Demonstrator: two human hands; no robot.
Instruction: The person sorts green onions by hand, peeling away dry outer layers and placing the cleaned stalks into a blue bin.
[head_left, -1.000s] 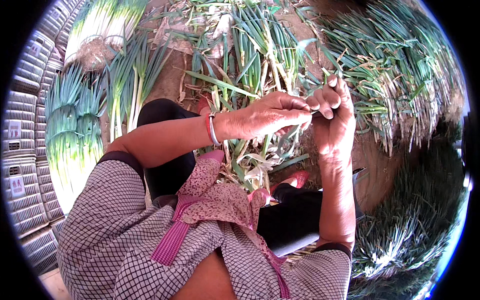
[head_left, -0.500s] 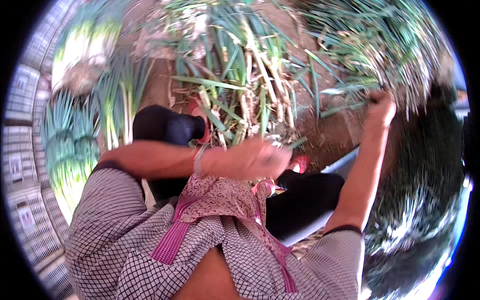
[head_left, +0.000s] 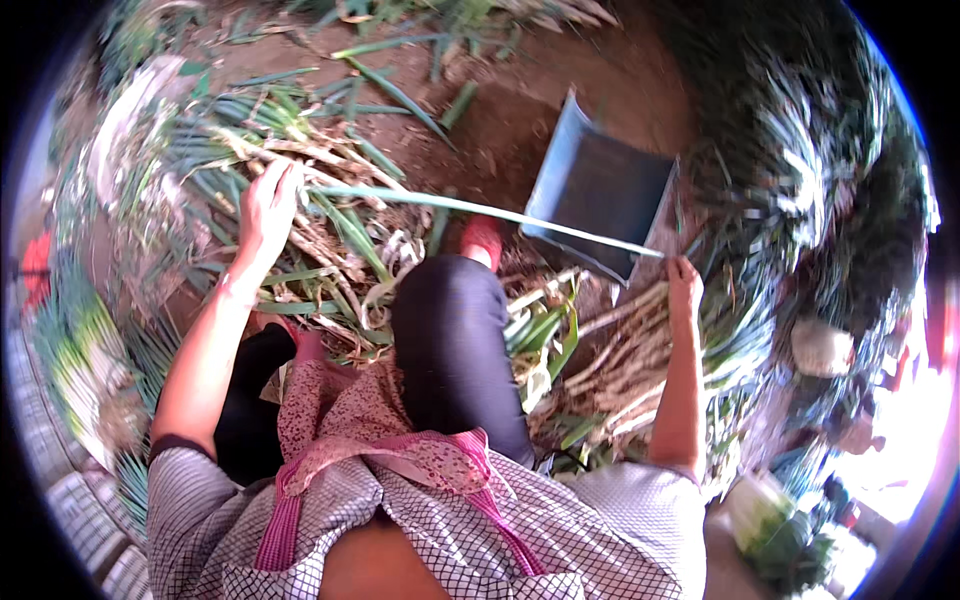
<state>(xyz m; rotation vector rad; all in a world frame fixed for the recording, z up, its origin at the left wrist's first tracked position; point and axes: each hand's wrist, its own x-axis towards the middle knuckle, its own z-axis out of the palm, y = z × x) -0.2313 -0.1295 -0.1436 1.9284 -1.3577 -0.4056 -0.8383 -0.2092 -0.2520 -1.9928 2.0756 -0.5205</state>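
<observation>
A long, thin green onion stretches almost straight across in front of me, greener toward the left and paler toward the right. My left hand is closed at its left end, above a heap of onion stalks and leaves. At its right end, my right hand pinches the tip. Below and beside that hand lies a pile of onions with brownish, unpeeled stems. Motion blur hides whether the strand is a whole onion or a single leaf.
A blue-grey scoop-shaped tray lies on the soil beyond my knee. Tied onion bundles and pale crates stand at the left. More green onions are heaped at the right. Loose leaves litter the ground.
The view has swung to the right. My left hand has moved out to the left, and my hands are now wide apart with the onion stretched between them. The tray shows more fully.
</observation>
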